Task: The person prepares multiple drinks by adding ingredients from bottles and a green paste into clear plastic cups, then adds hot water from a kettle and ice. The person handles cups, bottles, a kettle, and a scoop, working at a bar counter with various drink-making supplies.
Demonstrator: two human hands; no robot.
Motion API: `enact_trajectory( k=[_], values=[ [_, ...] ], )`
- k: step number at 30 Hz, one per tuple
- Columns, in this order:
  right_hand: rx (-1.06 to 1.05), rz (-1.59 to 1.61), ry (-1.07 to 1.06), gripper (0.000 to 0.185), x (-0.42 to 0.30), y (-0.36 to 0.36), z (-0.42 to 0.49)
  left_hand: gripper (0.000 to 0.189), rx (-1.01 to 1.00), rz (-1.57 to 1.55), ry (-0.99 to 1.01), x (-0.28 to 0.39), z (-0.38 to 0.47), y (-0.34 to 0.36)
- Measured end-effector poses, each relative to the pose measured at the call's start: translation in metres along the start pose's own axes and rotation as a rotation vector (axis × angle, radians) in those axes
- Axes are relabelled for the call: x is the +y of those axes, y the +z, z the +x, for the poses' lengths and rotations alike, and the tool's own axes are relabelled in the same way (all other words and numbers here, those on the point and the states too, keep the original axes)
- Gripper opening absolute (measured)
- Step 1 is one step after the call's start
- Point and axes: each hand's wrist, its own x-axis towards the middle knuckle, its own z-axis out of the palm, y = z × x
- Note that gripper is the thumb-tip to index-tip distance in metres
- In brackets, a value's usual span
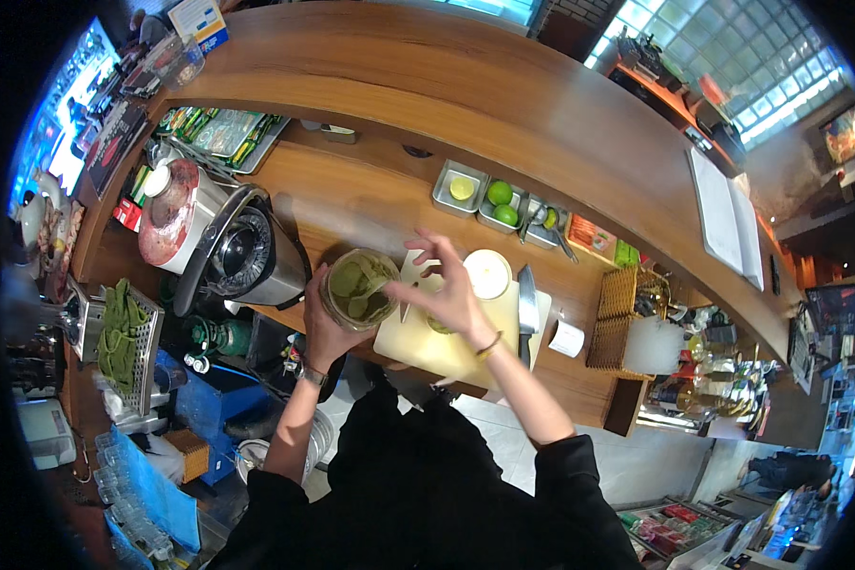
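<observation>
My left hand (328,328) is wrapped around an open jar (363,320) with green powder inside. In the jar stands a spoon (358,306), its bowl in the powder. Over the jar's right rim my right hand (442,292) has its fingers spread, the thumb near the spoon's handle; whether they touch is unclear. Beneath that hand lies a pale cutting board (406,349). A small greenish thing (438,325) on it is mostly hidden by my right hand. A round white lid (488,275) sits at the board's far edge, left of a kitchen knife (528,306).
Left of the jar stands a steel juicer (256,256) with a black handle. Metal tins (463,191) with limes (499,192) line the back, under a raised wooden counter (399,71). A white cup (566,338) and wicker baskets (609,342) are at the right.
</observation>
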Motion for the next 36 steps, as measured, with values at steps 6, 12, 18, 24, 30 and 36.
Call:
enact_trajectory(
  k=[6, 12, 18, 24, 30, 36],
  values=[
    [-0.160, -1.250, 0.690, 0.116, 0.122, -0.046, 0.019, 0.122, 0.089, -0.048, -0.185, -0.040, 0.014, 0.022],
    [-0.257, -1.174, 0.660, 0.127, 0.176, -0.048, 0.028, 0.123, 0.241, -0.204, -0.282, -0.084, 0.042, 0.059],
    [-0.096, -0.861, 0.182, 0.093, 0.114, -0.023, 0.088, 0.128, 0.235, -0.259, -0.243, -0.111, 0.039, 0.076],
    [0.141, 0.062, 0.220, 0.066, 0.068, 0.074, 0.130, 0.121, 0.229, -0.322, -0.330, -0.112, 0.041, 0.087],
    [-0.505, -0.625, -0.040, 0.090, 0.022, 0.096, 0.135, 0.110, 0.335, -0.349, -0.285, -0.108, 0.046, 0.092],
    [-1.175, -1.089, -0.161, 0.099, 0.009, 0.100, 0.182, 0.115, 0.268, -0.299, -0.210, -0.122, 0.043, 0.091]
  ],
)
